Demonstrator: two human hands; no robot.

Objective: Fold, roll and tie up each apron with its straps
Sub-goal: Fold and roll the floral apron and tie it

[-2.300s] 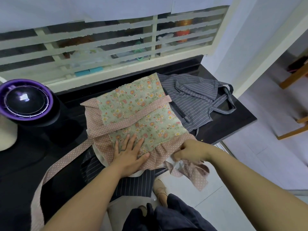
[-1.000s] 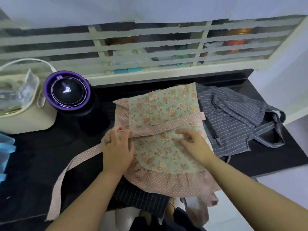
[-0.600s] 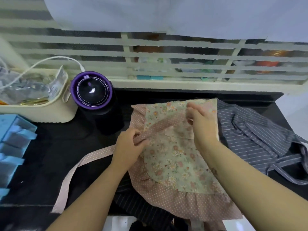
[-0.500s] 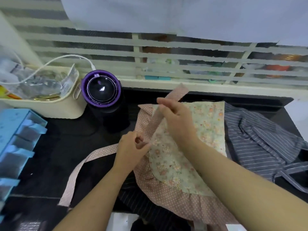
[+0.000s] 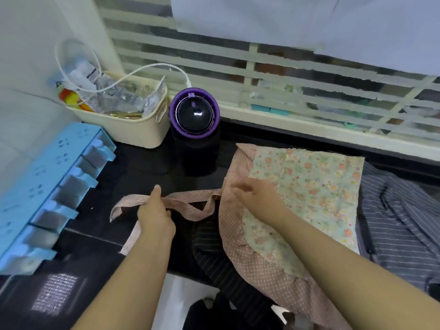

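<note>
A cream plastic basket (image 5: 133, 132) stands at the back left of the black table (image 5: 133, 172), stuffed with clear packets (image 5: 114, 96), and a white cable (image 5: 152, 67) loops over it. Just beside its right end stands a black cylinder with a purple-rimmed top (image 5: 194, 115). A light-blue drawer unit (image 5: 47, 186) lies along the left edge. Frosted window louvres (image 5: 285, 75) run behind.

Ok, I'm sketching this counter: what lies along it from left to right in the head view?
blue drawer rack → cream basket → purple-rimmed black appliance → floral apron → striped apron
</note>
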